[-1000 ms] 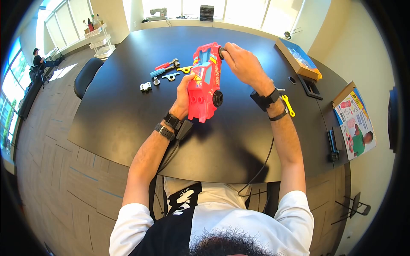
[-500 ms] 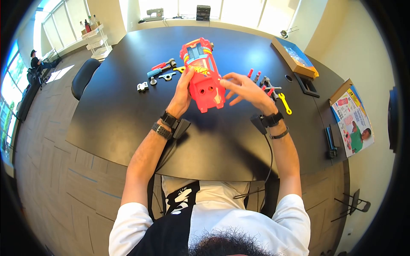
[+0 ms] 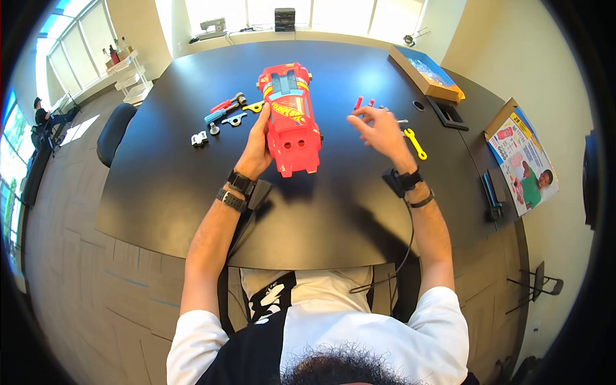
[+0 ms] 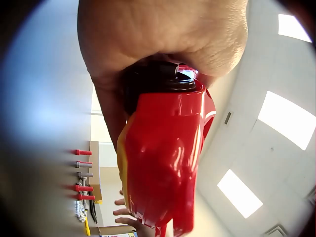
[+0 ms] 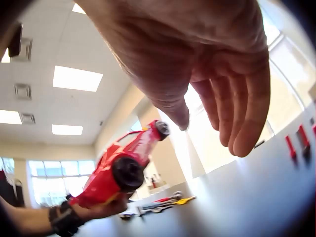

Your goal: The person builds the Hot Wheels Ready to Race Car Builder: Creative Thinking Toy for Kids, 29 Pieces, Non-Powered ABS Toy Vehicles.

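A red toy car (image 3: 292,138) with yellow and grey-blue trim is held over the table, its end with two round holes towards me. My left hand (image 3: 256,149) grips it along its left side; in the left wrist view a black wheel (image 4: 163,81) shows beneath the palm. Black wheels (image 5: 128,174) also show on the car in the right wrist view. To the right of the car and apart from it, my right hand (image 3: 383,136) is held over the table with loosely bent fingers and nothing in them. Just beyond it stand red bolts (image 3: 359,102).
Left of the car lie a hammer (image 3: 239,99), a blue-handled screwdriver (image 3: 214,117), a yellow part (image 3: 255,107) and a small white part (image 3: 199,138). A yellow wrench (image 3: 416,145) lies on the right. Further right are an open box (image 3: 410,70) and a picture box (image 3: 523,163).
My right hand was at the car's far right wheel, then drew back towards me and away to the right. The car turned so its top faces up, and its near end tilted.
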### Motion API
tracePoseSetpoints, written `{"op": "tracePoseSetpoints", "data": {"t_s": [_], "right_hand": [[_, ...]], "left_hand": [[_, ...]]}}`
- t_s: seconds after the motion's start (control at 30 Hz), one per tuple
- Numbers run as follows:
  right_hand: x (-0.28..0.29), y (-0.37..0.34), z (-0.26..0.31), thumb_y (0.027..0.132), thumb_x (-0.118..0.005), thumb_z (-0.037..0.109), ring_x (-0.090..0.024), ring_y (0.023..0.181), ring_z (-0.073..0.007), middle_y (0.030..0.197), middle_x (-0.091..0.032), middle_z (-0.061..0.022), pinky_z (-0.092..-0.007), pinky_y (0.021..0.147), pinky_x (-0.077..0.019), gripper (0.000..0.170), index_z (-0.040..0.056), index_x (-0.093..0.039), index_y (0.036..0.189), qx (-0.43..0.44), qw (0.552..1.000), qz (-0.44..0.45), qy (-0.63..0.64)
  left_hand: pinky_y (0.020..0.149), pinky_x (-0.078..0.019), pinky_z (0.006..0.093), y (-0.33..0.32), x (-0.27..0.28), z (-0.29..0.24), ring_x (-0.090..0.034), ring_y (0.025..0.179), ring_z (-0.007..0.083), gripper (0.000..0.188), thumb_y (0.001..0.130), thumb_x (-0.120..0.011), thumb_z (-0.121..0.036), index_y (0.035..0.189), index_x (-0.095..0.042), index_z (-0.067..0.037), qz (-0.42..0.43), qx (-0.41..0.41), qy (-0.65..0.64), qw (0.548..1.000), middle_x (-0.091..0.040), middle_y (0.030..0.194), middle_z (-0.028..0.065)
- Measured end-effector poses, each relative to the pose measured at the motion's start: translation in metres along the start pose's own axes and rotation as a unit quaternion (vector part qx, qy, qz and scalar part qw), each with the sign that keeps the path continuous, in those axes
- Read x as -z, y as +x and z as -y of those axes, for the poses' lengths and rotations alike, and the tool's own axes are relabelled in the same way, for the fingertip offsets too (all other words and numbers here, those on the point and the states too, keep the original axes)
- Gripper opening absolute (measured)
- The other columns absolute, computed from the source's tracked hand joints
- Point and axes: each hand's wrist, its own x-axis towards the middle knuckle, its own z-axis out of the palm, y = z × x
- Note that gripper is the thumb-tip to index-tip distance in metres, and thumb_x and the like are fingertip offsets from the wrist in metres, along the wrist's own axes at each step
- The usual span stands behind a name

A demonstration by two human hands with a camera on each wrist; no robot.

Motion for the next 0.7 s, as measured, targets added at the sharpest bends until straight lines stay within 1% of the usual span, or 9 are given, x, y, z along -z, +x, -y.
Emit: {"op": "tracePoseSetpoints", "data": {"t_s": [0.07,0.1,0.17,0.3,0.4,0.47,0.57,0.63,0.7], "right_hand": [[0.016,0.014,-0.061,0.093,-0.083,0.041,-0.079,0.078,-0.0330,0.092,-0.081,-0.0196,-0.0436,0.073,-0.0639,0.042,0.0001,-0.080,0.102,0.051,0.978,-0.085,-0.181],[0.021,0.014,-0.083,0.093,-0.083,0.041,-0.079,0.078,-0.0330,0.092,-0.081,-0.0196,-0.0436,0.073,-0.0639,0.042,0.0001,-0.080,0.102,0.050,0.978,-0.084,-0.183],[0.027,0.014,-0.111,0.085,-0.086,0.048,-0.078,0.087,-0.0404,0.094,-0.080,-0.0219,-0.0479,0.084,-0.0639,0.049,0.0006,-0.080,0.097,-0.079,0.939,-0.078,-0.326],[0.014,0.003,-0.152,0.079,-0.088,0.051,-0.078,0.092,-0.0397,0.097,-0.080,-0.0215,-0.0476,0.088,-0.0636,0.055,-0.0001,-0.080,0.097,-0.136,0.911,-0.056,-0.386],[0.012,0.003,-0.157,0.079,-0.089,0.049,-0.078,0.093,-0.0391,0.098,-0.081,-0.0212,-0.0480,0.086,-0.0636,0.053,0.0000,-0.080,0.097,-0.140,0.927,-0.044,-0.345],[0.013,0.002,-0.134,0.080,-0.089,0.047,-0.078,0.088,-0.0379,0.093,-0.080,-0.0198,-0.0486,0.081,-0.0628,0.051,0.0001,-0.079,0.095,-0.116,0.932,-0.043,-0.340],[-0.002,-0.012,-0.059,0.082,-0.089,0.049,-0.077,0.075,-0.0350,0.079,-0.077,-0.0174,-0.0456,0.073,-0.0603,0.052,0.0002,-0.077,0.093,0.014,0.973,-0.110,-0.202],[-0.015,-0.029,0.001,0.086,-0.090,0.048,-0.076,0.072,-0.0336,0.079,-0.076,-0.0184,-0.0445,0.070,-0.0592,0.053,-0.0015,-0.073,0.095,0.065,0.978,-0.122,-0.155],[-0.034,-0.040,0.038,0.085,-0.091,0.045,-0.075,0.074,-0.0369,0.082,-0.075,-0.0191,-0.0457,0.069,-0.0575,0.051,-0.0011,-0.069,0.091,0.118,0.982,-0.118,-0.090]], "left_hand": [[0.116,-0.0537,0.0422,-0.003,-0.004,-0.002,-0.066,0.135,0.0215,0.060,0.117,-0.049,-0.053,0.154,-0.053,-0.006,-0.002,-0.006,0.000,1.000,-0.065,0.151,0.0096],[0.116,-0.0538,0.0418,-0.003,-0.002,-0.003,-0.066,0.135,0.0213,0.060,0.117,-0.049,-0.053,0.154,-0.053,-0.006,-0.005,-0.013,0.006,1.000,-0.066,0.150,0.0092],[0.115,-0.0543,0.0408,-0.003,-0.004,-0.004,-0.066,0.136,0.0204,0.058,0.117,-0.049,-0.052,0.154,-0.053,-0.007,-0.010,-0.026,0.014,1.000,-0.067,0.149,0.0082],[0.115,-0.0542,0.0403,-0.001,-0.002,-0.001,-0.066,0.135,0.0202,0.059,0.117,-0.048,-0.053,0.154,-0.053,-0.008,-0.021,-0.037,0.012,0.999,-0.066,0.150,0.0078],[0.115,-0.0537,0.0400,0.000,0.001,0.000,-0.066,0.136,0.0204,0.059,0.117,-0.048,-0.054,0.154,-0.053,-0.008,-0.017,-0.036,0.017,0.999,-0.066,0.150,0.0075],[0.116,-0.0532,0.0399,0.000,0.000,0.001,-0.065,0.136,0.0207,0.061,0.117,-0.048,-0.055,0.155,-0.052,-0.008,-0.028,-0.032,0.017,0.999,-0.065,0.151,0.0072],[0.116,-0.0532,0.0407,0.000,-0.002,0.002,-0.065,0.137,0.0207,0.062,0.117,-0.047,-0.056,0.156,-0.051,-0.008,-0.036,-0.035,0.033,0.998,-0.065,0.151,0.0070],[0.116,-0.0535,0.0413,-0.001,-0.004,0.003,-0.064,0.138,0.0205,0.064,0.117,-0.045,-0.058,0.157,-0.051,-0.008,-0.036,-0.043,0.050,0.997,-0.065,0.152,0.0071],[0.116,-0.0535,0.0409,-0.001,-0.003,0.005,-0.064,0.138,0.0201,0.064,0.117,-0.045,-0.058,0.157,-0.051,-0.008,-0.040,-0.045,0.054,0.997,-0.065,0.151,0.0073]]}}
